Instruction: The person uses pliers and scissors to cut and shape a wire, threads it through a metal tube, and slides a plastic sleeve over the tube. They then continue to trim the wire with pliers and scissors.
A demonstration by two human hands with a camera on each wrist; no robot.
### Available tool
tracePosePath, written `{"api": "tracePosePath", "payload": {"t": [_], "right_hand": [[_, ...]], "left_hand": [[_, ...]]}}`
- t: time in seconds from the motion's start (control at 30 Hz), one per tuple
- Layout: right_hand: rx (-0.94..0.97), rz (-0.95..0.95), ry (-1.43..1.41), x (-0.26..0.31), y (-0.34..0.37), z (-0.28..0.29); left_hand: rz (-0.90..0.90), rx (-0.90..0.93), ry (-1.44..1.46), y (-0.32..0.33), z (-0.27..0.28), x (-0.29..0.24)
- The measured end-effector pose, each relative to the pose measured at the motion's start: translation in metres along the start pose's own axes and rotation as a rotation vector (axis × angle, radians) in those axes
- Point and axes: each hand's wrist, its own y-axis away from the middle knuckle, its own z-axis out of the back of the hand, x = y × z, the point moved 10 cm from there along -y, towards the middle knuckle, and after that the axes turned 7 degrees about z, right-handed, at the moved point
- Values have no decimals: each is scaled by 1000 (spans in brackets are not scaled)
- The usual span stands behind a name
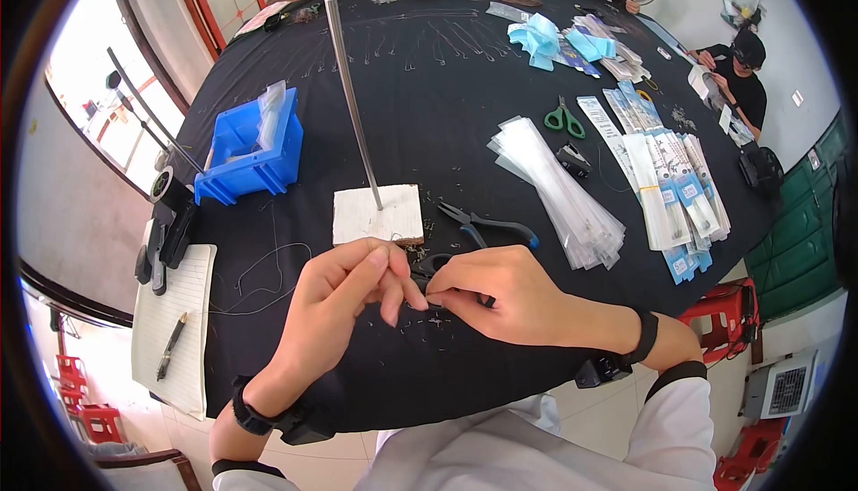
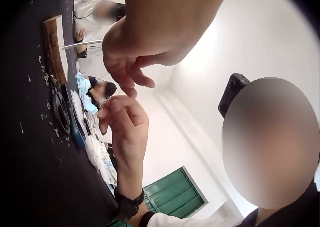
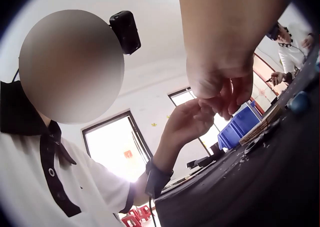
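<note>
The left hand [image 1: 344,290] brings its thumb against its forefinger, another finger extended towards the right hand [image 1: 500,290], whose fingers bend with thumb and fingertips together. Whether anything fine lies between either set of tips is too small to tell. Both hands are close together above the black-covered table [image 1: 375,375]. Just beyond them lie blue-handled pliers [image 1: 468,219] and a white block [image 1: 357,218] bearing an upright metal rod [image 1: 355,102]. Left of the left hand, a pen [image 1: 172,345] rests on a notebook [image 1: 183,384]; clear sleeves [image 1: 563,196] fan out beyond the right hand.
</note>
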Motion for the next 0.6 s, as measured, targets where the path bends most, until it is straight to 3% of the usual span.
{"api": "tracePosePath", "payload": {"t": [0.27,0.37,0.47,0.6], "right_hand": [[102,-137,-113,-14,2,-8],[56,-351,-405,-39,10,-10],[126,-423,-657,-40,9,-16],[130,-356,-651,-39,8,-15]], "left_hand": [[45,154,70,0,-15,12],[82,192,36,2,-19,19],[128,226,-12,4,-24,24],[172,221,-69,5,-24,28]]}}
